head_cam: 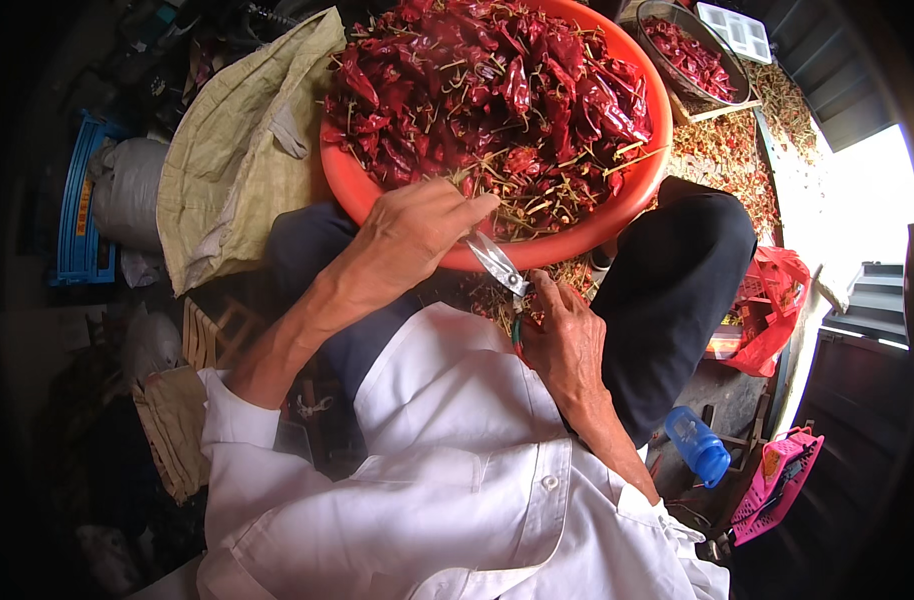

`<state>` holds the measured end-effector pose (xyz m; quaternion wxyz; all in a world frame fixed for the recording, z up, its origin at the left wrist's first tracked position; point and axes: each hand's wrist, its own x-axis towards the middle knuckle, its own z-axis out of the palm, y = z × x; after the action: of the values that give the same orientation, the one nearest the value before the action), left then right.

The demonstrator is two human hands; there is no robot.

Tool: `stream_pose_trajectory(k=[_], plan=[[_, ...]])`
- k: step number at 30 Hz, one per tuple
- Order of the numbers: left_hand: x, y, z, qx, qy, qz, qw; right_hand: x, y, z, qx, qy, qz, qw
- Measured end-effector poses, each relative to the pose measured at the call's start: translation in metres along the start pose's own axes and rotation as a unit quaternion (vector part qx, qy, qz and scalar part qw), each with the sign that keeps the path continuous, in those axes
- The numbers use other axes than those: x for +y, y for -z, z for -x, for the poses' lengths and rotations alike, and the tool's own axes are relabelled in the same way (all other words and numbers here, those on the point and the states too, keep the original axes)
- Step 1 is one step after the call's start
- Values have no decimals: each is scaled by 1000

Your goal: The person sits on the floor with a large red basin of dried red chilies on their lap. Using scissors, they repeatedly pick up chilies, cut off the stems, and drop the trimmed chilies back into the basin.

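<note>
A large orange-red plastic basin (655, 176) heaped with dried red chili peppers (517, 82) sits before me, between my knees. Dry stems (535, 202) are gathered thickly at its near side. My right hand (569, 337) grips a pair of scissors (499, 264), whose metal blades point up and left toward the basin's near rim. Above that rim, close to the blade tips, is my left hand (415, 229), its thumb stretched out and its fingers bent over the peppers. Whatever lies under those fingers is hidden.
A yellowish woven sack (232, 165) stands left of the basin, beside a blue plastic crate (85, 202). A mesh basket of chilies (693, 60) is at upper right. On the right are a red plastic bag (772, 315), a blue bottle (697, 446) and a pink basket (776, 484).
</note>
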<state>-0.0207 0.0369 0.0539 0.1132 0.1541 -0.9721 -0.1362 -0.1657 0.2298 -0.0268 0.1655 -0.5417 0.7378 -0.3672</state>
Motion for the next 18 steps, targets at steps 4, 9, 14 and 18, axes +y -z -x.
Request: stream_pose_trajectory(k=[4, 9, 14, 18], plan=[[4, -3, -1, 2, -15, 9, 1000, -1, 1, -1, 5, 7, 17, 1000], [5, -6, -3, 17, -18, 15, 1000, 0, 3, -4, -5, 10, 31, 999], [1, -11, -3, 29, -17, 51, 998, 6, 6, -4, -49, 3, 22, 999], [-2, -15, -3, 16, 10, 75, 997, 9, 4, 1, -50, -11, -49, 997]])
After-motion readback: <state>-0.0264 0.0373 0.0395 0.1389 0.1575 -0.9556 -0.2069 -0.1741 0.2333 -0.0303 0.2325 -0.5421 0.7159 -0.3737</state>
